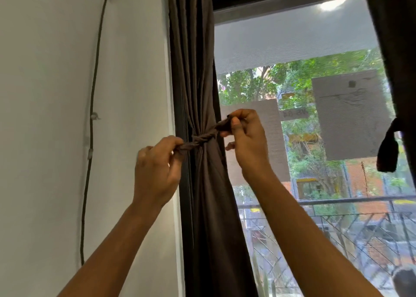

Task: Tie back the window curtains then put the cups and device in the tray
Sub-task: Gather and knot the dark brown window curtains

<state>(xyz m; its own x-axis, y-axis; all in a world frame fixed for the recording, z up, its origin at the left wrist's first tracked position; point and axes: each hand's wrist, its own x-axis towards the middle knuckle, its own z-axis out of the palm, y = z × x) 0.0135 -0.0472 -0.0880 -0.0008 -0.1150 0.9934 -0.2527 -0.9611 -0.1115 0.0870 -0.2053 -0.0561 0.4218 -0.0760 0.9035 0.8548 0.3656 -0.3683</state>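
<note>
A dark brown curtain (198,71) hangs gathered at the left side of the window. A twisted brown tie-back (203,137) is wrapped around its middle, pinching the folds. My left hand (157,170) grips the tie's left end beside the window frame. The tie's right end is pinched in my right hand (246,139), slightly higher, in front of the glass. A second dark curtain (396,49) hangs at the right edge, with a knotted tie end (388,148) dangling from it. No cups, device or tray are in view.
A white wall (56,116) fills the left, with a thin cable (92,107) clipped down it. A grey roller blind (292,31) covers the top of the window. Trees, brick buildings and a metal balcony railing (337,201) show outside.
</note>
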